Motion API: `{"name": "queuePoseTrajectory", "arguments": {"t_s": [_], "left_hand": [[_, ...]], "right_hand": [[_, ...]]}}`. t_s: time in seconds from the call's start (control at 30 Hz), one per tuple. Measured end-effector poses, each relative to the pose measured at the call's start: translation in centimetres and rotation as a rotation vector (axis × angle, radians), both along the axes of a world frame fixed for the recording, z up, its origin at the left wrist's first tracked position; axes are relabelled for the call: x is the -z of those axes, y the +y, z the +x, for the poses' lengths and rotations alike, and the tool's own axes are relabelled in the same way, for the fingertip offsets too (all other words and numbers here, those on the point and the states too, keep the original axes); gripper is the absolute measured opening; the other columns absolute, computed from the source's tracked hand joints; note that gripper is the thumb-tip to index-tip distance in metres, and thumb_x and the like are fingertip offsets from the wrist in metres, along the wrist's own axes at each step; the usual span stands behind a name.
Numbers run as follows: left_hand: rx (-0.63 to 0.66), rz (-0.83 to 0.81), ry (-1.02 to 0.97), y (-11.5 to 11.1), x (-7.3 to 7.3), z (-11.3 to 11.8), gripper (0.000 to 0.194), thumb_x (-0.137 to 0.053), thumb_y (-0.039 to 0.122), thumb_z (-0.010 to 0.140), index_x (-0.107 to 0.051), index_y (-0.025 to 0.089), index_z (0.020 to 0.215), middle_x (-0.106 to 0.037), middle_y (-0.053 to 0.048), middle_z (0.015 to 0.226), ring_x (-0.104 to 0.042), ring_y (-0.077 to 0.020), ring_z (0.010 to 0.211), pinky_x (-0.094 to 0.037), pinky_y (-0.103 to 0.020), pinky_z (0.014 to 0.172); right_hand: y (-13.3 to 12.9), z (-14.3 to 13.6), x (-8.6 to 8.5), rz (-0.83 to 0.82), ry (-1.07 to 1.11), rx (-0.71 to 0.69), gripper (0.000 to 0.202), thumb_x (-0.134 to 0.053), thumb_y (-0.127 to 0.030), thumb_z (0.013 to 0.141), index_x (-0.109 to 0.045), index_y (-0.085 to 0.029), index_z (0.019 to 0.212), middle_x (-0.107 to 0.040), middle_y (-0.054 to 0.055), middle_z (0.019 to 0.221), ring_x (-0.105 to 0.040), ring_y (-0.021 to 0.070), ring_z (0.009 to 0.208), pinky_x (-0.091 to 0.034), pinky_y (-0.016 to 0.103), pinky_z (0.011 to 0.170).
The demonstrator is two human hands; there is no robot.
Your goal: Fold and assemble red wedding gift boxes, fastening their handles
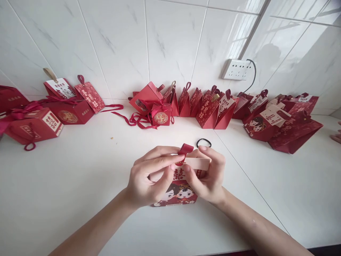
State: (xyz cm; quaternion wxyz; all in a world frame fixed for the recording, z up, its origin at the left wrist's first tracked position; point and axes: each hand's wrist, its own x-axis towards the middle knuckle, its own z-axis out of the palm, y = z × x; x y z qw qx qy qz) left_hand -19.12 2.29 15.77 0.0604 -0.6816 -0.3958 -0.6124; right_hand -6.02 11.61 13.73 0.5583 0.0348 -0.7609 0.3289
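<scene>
A red paper gift box (174, 188) printed with two cartoon figures stands on the white counter, between my hands. From its pale top flaps a red ribbon loop (187, 148) sticks up, and a small gold-coloured fastener (180, 163) shows at the loop's base. My left hand (151, 174) pinches the top of the box from the left, its fingertips at the ribbon's base. On the other side, my right hand (210, 172) holds the flap with its thumb beside the fastener. The hands partly cover the box's sides and top.
Behind stand several red gift boxes (213, 112) along the tiled wall, with more at the left (71, 110) and right. A black hair tie (204, 143) lies just beyond my hands. A socket strip (238, 69) is on the wall. Another person's hand (337, 135) shows at the right edge.
</scene>
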Motion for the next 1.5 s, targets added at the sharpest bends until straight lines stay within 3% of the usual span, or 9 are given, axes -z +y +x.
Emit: {"name": "queuePoseTrajectory", "arguments": {"t_s": [0.13, 0.33, 0.53, 0.8, 1.5], "left_hand": [[-0.016, -0.003, -0.011, 0.03, 0.12, 0.03, 0.039, -0.055, -0.003, 0.083, -0.069, 0.018, 0.113, -0.071, -0.007, 0.106, -0.069, -0.0133, 0.093, -0.061, -0.019, 0.073], [-0.008, -0.001, -0.021, 0.09, 0.2, 0.06, 0.039, -0.055, -0.004, 0.083, -0.069, 0.017, 0.113, -0.07, -0.006, 0.107, -0.068, -0.0118, 0.096, -0.06, -0.016, 0.077], [0.003, -0.005, -0.026, 0.11, 0.22, 0.07, 0.039, -0.056, -0.002, 0.083, -0.069, 0.019, 0.113, -0.07, -0.006, 0.107, -0.069, -0.0142, 0.095, -0.062, -0.02, 0.075], [-0.056, -0.002, -0.003, -0.01, 0.06, 0.11, 0.036, -0.057, -0.001, 0.084, -0.07, 0.02, 0.11, -0.071, -0.006, 0.103, -0.069, -0.0135, 0.091, -0.062, -0.019, 0.07], [-0.059, 0.014, -0.022, 0.06, 0.35, 0.2, 0.035, -0.058, -0.001, 0.083, -0.069, 0.019, 0.11, -0.07, -0.006, 0.102, -0.069, -0.0118, 0.086, -0.061, -0.016, 0.066]], "right_hand": [[0.02, -0.11, -0.35, 0.133, 0.049, 0.118, 0.032, -0.056, 0.0, 0.082, -0.056, -0.02, 0.107, -0.059, 0.003, 0.079, -0.058, 0.0146, 0.068, -0.049, 0.027, 0.056], [-0.08, -0.04, -0.58, 0.083, 0.017, 0.143, 0.024, -0.058, -0.001, 0.082, -0.057, -0.019, 0.098, -0.06, 0.001, 0.075, -0.057, 0.0116, 0.063, -0.048, 0.024, 0.055], [-0.1, -0.07, -0.68, 0.076, 0.016, 0.156, 0.022, -0.058, -0.003, 0.083, -0.058, -0.021, 0.097, -0.061, 0.0, 0.074, -0.055, 0.011, 0.059, -0.046, 0.025, 0.053], [-0.16, -0.1, -0.73, 0.074, -0.006, 0.164, 0.019, -0.056, -0.006, 0.084, -0.056, -0.022, 0.095, -0.059, 0.0, 0.071, -0.051, 0.0119, 0.056, -0.044, 0.026, 0.05], [-0.09, -0.03, -0.61, 0.09, -0.018, 0.157, 0.019, -0.056, -0.008, 0.083, -0.053, -0.021, 0.097, -0.054, -0.001, 0.071, -0.049, 0.0119, 0.056, -0.042, 0.026, 0.05]]}}
